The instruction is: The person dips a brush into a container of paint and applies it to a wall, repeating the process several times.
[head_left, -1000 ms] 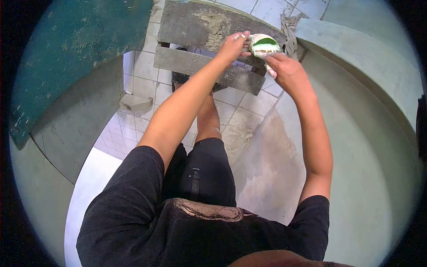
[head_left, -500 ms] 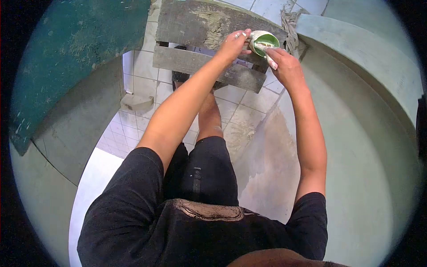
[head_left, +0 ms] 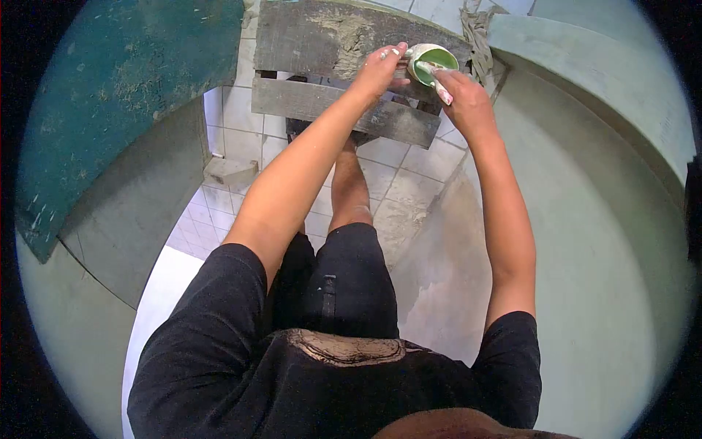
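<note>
The left hand (head_left: 379, 72) has its fingers on the side of the tilted green cup (head_left: 438, 55); the right hand's (head_left: 470, 106) are clamped on a smeared tool (head_left: 443, 94). Slick fingers could lose either; more tilt could spill paste onto the planks (head_left: 289, 40) beneath. The tool's tip and cup's underside are hidden.

Here's the weathered wooden bench (head_left: 285, 36) before me, two boards with a gap between, pale crust (head_left: 352, 45) caked across the wider one! Below I see white floor tiles (head_left: 241, 110), grimy in patches, and a chunky pale block (head_left: 230, 173) sits on them.
</note>
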{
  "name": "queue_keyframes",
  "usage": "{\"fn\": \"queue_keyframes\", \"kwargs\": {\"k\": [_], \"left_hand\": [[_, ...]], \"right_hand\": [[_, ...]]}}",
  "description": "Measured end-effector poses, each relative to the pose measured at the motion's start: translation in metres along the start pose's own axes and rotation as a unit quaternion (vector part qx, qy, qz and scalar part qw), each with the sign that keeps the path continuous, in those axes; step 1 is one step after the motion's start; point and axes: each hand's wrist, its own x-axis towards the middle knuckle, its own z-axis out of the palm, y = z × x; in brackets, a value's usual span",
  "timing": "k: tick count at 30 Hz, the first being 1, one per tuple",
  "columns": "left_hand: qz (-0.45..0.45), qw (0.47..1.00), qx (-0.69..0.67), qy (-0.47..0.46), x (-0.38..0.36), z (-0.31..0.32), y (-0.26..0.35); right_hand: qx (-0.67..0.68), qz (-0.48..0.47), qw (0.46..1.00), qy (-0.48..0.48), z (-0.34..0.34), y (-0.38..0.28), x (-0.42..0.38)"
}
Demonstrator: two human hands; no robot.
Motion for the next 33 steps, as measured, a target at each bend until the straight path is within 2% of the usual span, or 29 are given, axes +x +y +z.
{"fn": "queue_keyframes", "kwargs": {"k": [17,20,22,23,29,31,32,33], "left_hand": [[0.004,1.000,0.014,-0.017,0.004,-0.003,-0.004],[0.004,1.000,0.017,-0.007,0.006,-0.003,-0.005],[0.003,1.000,0.014,-0.008,0.006,-0.004,-0.005],[0.003,1.000,0.014,-0.009,0.006,-0.003,-0.005],[-0.005,1.000,0.015,0.001,0.006,0.002,-0.004],[0.001,1.000,0.013,-0.007,0.005,0.006,-0.005],[-0.001,1.000,0.013,-0.008,0.006,0.007,-0.007],[0.003,1.000,0.015,-0.008,0.007,0.007,-0.008]], "right_hand": [[0.034,0.024,0.999,0.035,0.007,0.005,-0.005],[0.067,0.019,0.996,0.051,0.009,0.008,-0.007],[0.087,0.011,0.990,0.110,0.006,0.005,-0.010],[0.087,0.012,0.990,0.109,0.004,0.004,-0.012],[0.168,0.118,0.957,0.204,0.010,-0.010,-0.017],[0.261,0.254,0.897,0.249,0.013,-0.014,-0.017],[0.260,0.256,0.897,0.249,0.015,-0.015,-0.016],[0.292,0.315,0.859,0.277,0.017,-0.015,-0.013]]}}
